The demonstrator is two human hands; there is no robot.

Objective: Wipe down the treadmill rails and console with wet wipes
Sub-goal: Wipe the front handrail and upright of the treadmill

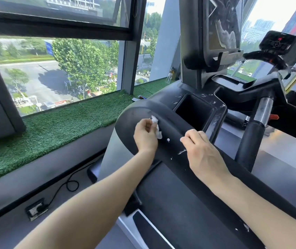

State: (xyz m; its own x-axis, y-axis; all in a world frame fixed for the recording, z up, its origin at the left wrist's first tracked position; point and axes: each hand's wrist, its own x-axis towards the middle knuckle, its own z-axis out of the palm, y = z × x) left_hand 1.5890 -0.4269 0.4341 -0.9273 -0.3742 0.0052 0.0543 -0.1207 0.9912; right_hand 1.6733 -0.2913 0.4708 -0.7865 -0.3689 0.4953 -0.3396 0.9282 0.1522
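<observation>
Centrally, treadmill console [163, 108] of dark plastic, seen from above; rounded left end, deep rectangular cup well [194, 112] set into upper surface. Left hand [145, 135] on rounded front face of console, fingers curled and clamped on crumpled white wet wipe [156, 127], wipe pressed against plastic just left of cup well. Right hand [202, 150] resting on padded rail [206, 177] just below cup well, fingers curled under, knuckles up; whether anything held inside, cannot tell. Small white scrap [168, 140] on rail between both hands, touching neither. White smears and flecks [215, 119] scattered around rim of cup well and along rail near right wrist. Upright display screen [222, 27] above console, streaked pale on glass. Chrome-and-black handlebar post [258, 126] to right of cup well, red tab beside it. Second machine's small black console [276, 43] at upper right, near window. Green artificial turf [53, 130] lining window ledge at left, well apart from hands; trees and road visible through glass beyond. Floor socket [36, 209] at lower left with black cable [68, 184] plugged in, looping toward treadmill base. Dark treadmill belt [170, 212] between forearms, low in view.
</observation>
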